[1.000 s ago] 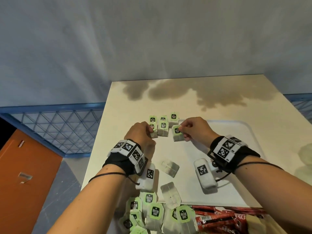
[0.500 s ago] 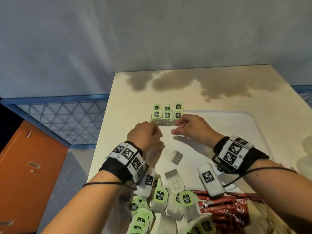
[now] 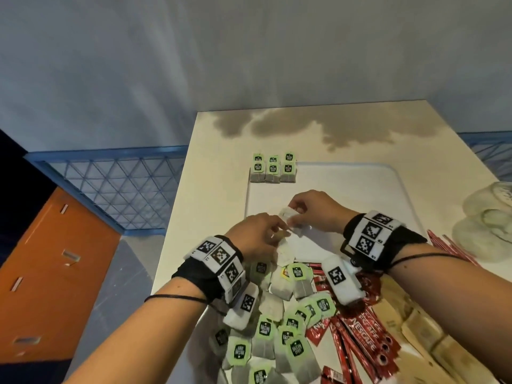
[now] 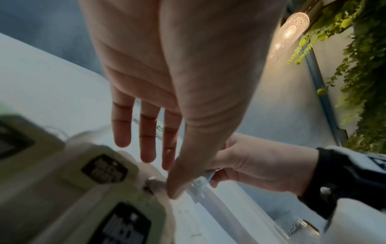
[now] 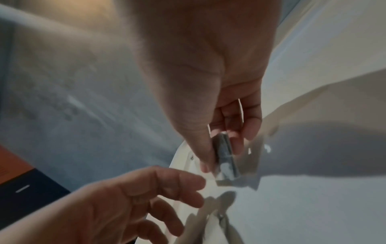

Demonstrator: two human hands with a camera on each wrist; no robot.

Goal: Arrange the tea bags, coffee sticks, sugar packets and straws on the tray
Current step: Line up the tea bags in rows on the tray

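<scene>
Six green-tagged tea bags (image 3: 273,170) lie in two neat rows at the far left corner of the white tray (image 3: 360,189). Over the tray's near left part my right hand (image 3: 295,207) pinches a tea bag (image 3: 286,214) between thumb and fingers; the right wrist view shows this tea bag (image 5: 226,163) edge-on. Just beside it my left hand (image 3: 278,231) pinches the top of a second tea bag (image 3: 285,248) with thumb and forefinger, its other fingers straight (image 4: 148,140). A loose pile of tea bags (image 3: 277,328) lies under my wrists.
Red coffee sticks (image 3: 360,336) lie right of the pile, and brown packets (image 3: 429,328) sit beyond them. Thin red sticks (image 3: 443,245) and a clear plastic bundle (image 3: 487,223) lie right of the tray. The table's left edge (image 3: 177,245) drops to the floor.
Both hands drew back from the tea bag rows at the tray's far corner toward the pile. Each now pinches a fresh tea bag.
</scene>
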